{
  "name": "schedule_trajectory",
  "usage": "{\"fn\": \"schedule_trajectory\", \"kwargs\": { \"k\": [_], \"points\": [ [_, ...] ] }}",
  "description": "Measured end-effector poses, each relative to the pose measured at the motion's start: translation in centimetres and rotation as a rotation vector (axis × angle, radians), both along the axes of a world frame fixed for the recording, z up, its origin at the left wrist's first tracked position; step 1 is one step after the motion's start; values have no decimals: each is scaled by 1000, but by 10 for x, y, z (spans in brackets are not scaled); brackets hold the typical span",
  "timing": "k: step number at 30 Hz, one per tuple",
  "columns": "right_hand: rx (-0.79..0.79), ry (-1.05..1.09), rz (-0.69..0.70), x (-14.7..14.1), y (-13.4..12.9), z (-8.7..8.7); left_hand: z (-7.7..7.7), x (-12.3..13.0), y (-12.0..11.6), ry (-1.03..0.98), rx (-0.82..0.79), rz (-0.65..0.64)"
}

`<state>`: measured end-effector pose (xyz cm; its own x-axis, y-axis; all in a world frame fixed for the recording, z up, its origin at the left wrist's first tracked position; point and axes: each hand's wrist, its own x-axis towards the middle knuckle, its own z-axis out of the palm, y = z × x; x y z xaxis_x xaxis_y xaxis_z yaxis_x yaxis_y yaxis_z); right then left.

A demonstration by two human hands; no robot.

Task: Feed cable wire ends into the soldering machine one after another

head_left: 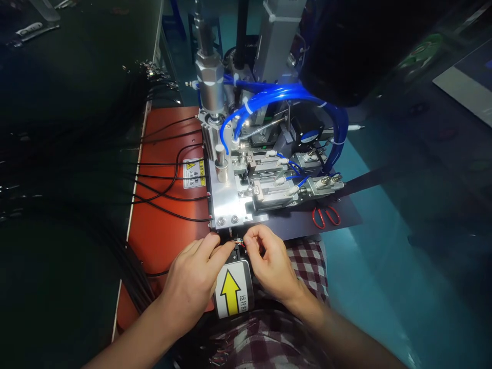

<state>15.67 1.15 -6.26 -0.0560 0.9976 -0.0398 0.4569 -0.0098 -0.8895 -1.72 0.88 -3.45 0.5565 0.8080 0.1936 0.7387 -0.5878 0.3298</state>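
Observation:
Several thin coloured wires (240, 242), red and white among them, lie between my fingertips at the near end of the machine. My left hand (194, 274) is closed, thumb and forefinger pinched at the left side of these wires. On their right side my right hand (271, 259) pinches with thumb and forefinger; the wire ends are too small to make out clearly. Just below the fingertips sits a black block bearing a white label with a yellow arrow (230, 292). Above them rises the silver metal plate (229, 205) of a pneumatic machine.
Blue air hoses (284, 95) arch over the machine. Black cables (169, 192) cross the orange-red base (165, 230) on the left, with a dark cable bundle (132, 271) nearer me. Red-handled scissors (326, 217) lie at the right. A dark green table (96, 31) runs along the left.

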Motion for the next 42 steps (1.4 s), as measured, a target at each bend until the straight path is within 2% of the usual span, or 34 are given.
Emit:
{"fn": "schedule_trajectory", "kwargs": {
  "k": [7, 15, 17, 20, 23, 29, 34, 40, 42],
  "points": [
    [-111, 127, -82, 6, -5, -6, 0, 2, 1, -9, 6, 3],
    [-12, 72, -68, 3, -8, 5, -2, 2, 1, -9, 10, 22],
    [-68, 124, -53, 4, -6, 2, -1, 2, 1, -10, 12, 17],
    [-238, 293, -30, 6, -4, -6, 0, 2, 1, -9, 11, 14],
    [-311, 344, -83, 8, -2, -12, 1, 2, 1, -10, 16, 17],
    [-199, 195, -44, -3, 1, -4, 0, 3, 2, -8, 67, 16],
    [-73, 135, -104, -8, 1, 0, -3, 2, 2, -12, 73, 18],
    [-128, 151, -96, -6, -2, 1, 0, 3, 3, -24, 64, 10],
    [-194, 205, -115, -5, -1, 0, 1, 3, 3, -17, 58, 11]
  ]
}}
